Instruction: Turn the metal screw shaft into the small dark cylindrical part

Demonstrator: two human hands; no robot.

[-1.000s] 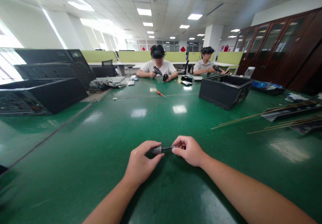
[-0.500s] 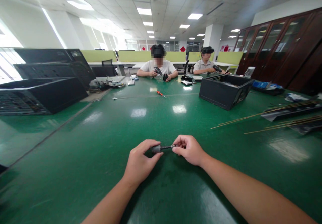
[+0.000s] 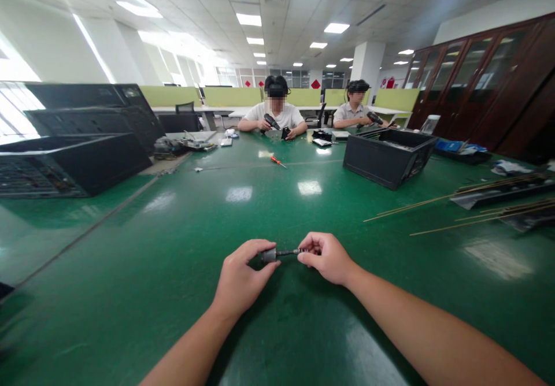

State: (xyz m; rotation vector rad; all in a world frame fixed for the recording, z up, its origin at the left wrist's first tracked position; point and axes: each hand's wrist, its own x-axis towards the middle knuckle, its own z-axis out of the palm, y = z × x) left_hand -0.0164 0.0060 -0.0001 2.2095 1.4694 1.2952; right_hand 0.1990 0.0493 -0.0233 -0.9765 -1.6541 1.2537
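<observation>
Metal part (image 3: 281, 253) — likely hard, slippery, a bit heavy. Left hand (image 3: 240, 273) pinches its fat end (image 3: 270, 256), right hand (image 3: 327, 259) its thin stem (image 3: 288, 253) — good places to hold.

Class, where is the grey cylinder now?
In the head view, below centre, the cylinder is pinched in the left hand, with a rod running from it to the right hand.

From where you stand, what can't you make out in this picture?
All in the head view:
Thin rod: right end partly covered by the right hand's grip.
Gray cylinder: partly covered by the left hand's grip.
Open black case: much of its inside hidden by its near wall.
Dark case: cut off by the left edge.
White scrap: too small to identify.
</observation>
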